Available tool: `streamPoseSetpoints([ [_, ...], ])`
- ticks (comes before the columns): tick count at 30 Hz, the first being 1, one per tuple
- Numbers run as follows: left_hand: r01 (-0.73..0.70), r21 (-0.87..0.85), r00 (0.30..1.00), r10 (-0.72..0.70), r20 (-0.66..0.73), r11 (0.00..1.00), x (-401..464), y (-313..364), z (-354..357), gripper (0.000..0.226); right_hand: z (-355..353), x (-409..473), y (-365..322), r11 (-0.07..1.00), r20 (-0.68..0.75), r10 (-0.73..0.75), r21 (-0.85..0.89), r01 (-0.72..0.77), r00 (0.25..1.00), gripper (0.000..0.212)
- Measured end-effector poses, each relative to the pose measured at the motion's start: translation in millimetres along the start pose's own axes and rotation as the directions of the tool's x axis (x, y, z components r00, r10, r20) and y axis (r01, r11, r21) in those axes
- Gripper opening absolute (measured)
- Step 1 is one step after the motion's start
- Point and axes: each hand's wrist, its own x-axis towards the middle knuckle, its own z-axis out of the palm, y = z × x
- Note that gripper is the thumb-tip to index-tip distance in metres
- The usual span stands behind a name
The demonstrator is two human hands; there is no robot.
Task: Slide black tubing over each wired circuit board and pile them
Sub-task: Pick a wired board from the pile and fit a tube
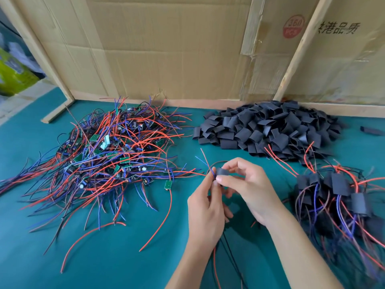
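A short piece of black tubing (222, 171) is pinched between the thumb and fingers of my right hand (248, 186) above the green table. My left hand (205, 207) grips a wired circuit board just below and left of it; the board itself is hidden by my fingers. Its red and blue wires (205, 161) stick up past the tubing, and others trail down toward me. A heap of bare boards with red, blue and black wires (108, 155) lies at the left. Loose black tubing pieces (270, 130) are heaped at the back right. Sleeved boards (341, 192) pile at the right.
A green felt tabletop (125, 257) spreads under everything. Cardboard panels (177, 49) with wooden battens wall off the back. A single tubing piece (373, 130) lies at the far right edge. A lone board on a red wire (168, 185) lies just left of my hands.
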Motion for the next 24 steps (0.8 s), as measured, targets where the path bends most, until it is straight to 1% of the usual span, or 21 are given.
streamPoseSetpoints([
  [2,-0.001,0.004,1.0,0.001,-0.008,1.0,0,-1,0,0.049,-8,-2,-3,0.997,0.058,0.021,0.075,-0.025,0.998,0.011],
  [3,-0.002,-0.005,1.0,0.002,0.0,1.0,0,-2,0,0.045,-12,-2,-5,0.994,0.069,0.023,0.106,-0.031,0.997,0.013],
  [7,0.0,-0.014,0.997,0.001,0.073,1.0,0,-5,-1,0.029,-21,-3,-10,0.979,0.046,0.028,0.199,-0.037,0.999,0.024],
  [9,0.02,-0.022,0.995,-0.018,0.097,1.0,0,-6,-2,0.026,-22,-3,-12,0.962,-0.016,0.026,0.272,-0.021,1.0,0.024],
  [11,0.033,-0.018,0.991,-0.031,0.127,0.999,-1,-7,-2,0.025,-26,-2,-14,0.936,-0.129,0.04,0.351,0.008,0.991,0.02],
  [12,0.034,-0.012,0.99,-0.032,0.135,0.999,-1,-7,-1,0.023,-28,-1,-14,0.931,-0.194,0.046,0.364,0.028,0.98,0.019],
  [14,0.022,0.015,0.991,-0.024,0.134,1.0,-3,-7,-1,0.022,-33,-1,-16,0.93,-0.308,0.037,0.358,0.08,0.951,0.017],
  [16,0.003,0.061,0.991,-0.011,0.135,0.998,-3,-7,0,0.022,-37,-2,-19,0.916,-0.379,0.007,0.373,0.146,0.925,0.015],
  [19,-0.014,0.138,0.989,-0.006,0.145,0.99,-4,-7,2,0.024,-39,-3,-23,0.919,-0.445,-0.046,0.333,0.212,0.895,0.011],
  [21,-0.025,0.181,0.99,-0.001,0.144,0.983,-4,-5,4,0.021,-37,-3,-22,0.93,-0.476,-0.085,0.276,0.241,0.875,0.008],
  [24,-0.073,0.261,0.988,0.035,0.147,0.963,-5,-4,7,0.02,-34,-3,-21,0.948,-0.499,-0.168,0.155,0.279,0.85,0.018],
])
